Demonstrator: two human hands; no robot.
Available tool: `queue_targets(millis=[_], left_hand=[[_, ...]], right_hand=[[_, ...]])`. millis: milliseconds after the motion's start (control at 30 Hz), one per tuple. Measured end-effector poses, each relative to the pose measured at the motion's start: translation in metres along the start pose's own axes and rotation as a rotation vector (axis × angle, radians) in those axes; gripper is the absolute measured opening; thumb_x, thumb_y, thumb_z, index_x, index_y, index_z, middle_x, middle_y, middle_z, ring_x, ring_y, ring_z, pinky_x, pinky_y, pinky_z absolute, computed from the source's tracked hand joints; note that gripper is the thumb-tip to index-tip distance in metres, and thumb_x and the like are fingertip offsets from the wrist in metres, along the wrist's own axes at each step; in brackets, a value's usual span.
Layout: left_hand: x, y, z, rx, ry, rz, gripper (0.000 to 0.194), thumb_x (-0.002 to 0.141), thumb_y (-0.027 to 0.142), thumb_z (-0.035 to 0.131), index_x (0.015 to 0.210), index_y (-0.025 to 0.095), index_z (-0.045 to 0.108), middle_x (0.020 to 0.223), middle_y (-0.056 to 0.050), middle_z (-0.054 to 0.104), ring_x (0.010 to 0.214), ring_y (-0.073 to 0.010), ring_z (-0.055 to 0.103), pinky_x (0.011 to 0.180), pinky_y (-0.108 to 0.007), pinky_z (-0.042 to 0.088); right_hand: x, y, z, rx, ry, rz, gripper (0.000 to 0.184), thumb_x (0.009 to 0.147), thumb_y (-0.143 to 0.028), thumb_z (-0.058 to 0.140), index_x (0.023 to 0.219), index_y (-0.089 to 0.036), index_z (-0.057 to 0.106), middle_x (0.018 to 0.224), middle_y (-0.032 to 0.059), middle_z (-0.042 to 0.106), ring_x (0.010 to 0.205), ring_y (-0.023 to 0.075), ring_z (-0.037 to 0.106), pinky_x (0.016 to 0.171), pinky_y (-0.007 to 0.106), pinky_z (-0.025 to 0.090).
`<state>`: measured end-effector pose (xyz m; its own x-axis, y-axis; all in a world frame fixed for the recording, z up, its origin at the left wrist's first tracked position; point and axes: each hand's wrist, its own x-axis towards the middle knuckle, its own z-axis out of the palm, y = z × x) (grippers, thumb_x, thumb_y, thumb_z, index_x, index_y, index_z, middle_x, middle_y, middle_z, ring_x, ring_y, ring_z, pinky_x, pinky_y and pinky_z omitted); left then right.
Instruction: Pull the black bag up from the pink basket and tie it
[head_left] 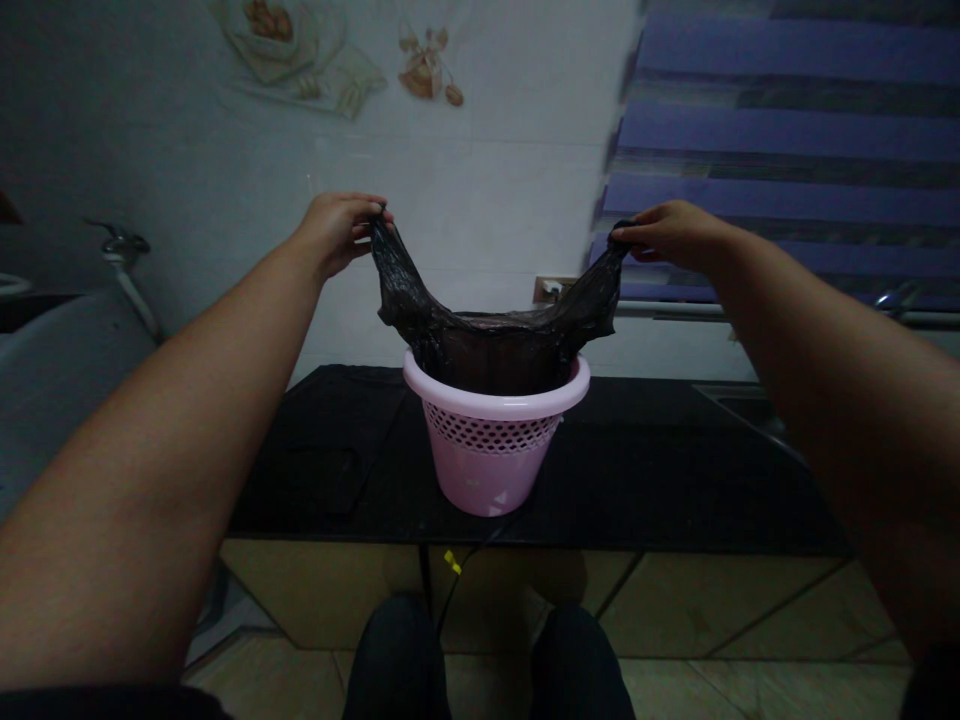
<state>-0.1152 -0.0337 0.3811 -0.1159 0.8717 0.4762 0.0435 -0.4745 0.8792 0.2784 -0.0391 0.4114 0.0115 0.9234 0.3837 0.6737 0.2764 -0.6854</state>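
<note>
Black bag [491,345] in pink basket [495,440], handles pinched by left hand [337,230], right hand [671,232]

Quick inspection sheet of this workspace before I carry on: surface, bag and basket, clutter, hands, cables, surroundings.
Surface: dark countertop, glossy, basket standing on it.
Job's things: pink basket, upright, perforated wall; black plastic bag sits inside it, its two handles stretched up and outward.
Clutter: nothing seen for certain; dim shapes at the counter's left.
Hands: left hand pinches the left handle; right hand pinches the right handle.
Cables: a dark cable with a yellow tag hangs below the counter edge.
Surroundings: tiled wall, purple striped blind, tap at left.
</note>
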Motion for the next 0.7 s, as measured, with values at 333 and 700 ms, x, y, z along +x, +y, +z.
queue_targets(millis=[333,700], left_hand=[[0.001,-0.002,-0.005,0.058,-0.013,-0.012,0.032,0.065,0.030,0.075,0.088,0.024,0.055,0.073,-0.002,0.065,0.117,-0.0189,0.053,0.080,-0.030,0.041],[-0.002,-0.008,-0.009,-0.018,0.026,-0.012,0.017,0.074,0.014,0.057,0.090,0.020,0.058,0.090,-0.002,0.066,0.100,-0.0189,0.058,0.085,-0.031,0.044]], right_hand=[[-0.007,0.003,-0.003,-0.045,0.046,0.056,0.010,0.088,-0.016,0.059,0.083,-0.008,0.057,0.068,0.0031,0.048,0.063,0.0060,0.039,0.065,0.023,0.037],[-0.013,0.006,-0.005,-0.010,0.050,0.081,0.010,0.088,-0.016,0.058,0.083,-0.008,0.056,0.067,0.0032,0.047,0.064,0.0066,0.039,0.071,0.023,0.040]])
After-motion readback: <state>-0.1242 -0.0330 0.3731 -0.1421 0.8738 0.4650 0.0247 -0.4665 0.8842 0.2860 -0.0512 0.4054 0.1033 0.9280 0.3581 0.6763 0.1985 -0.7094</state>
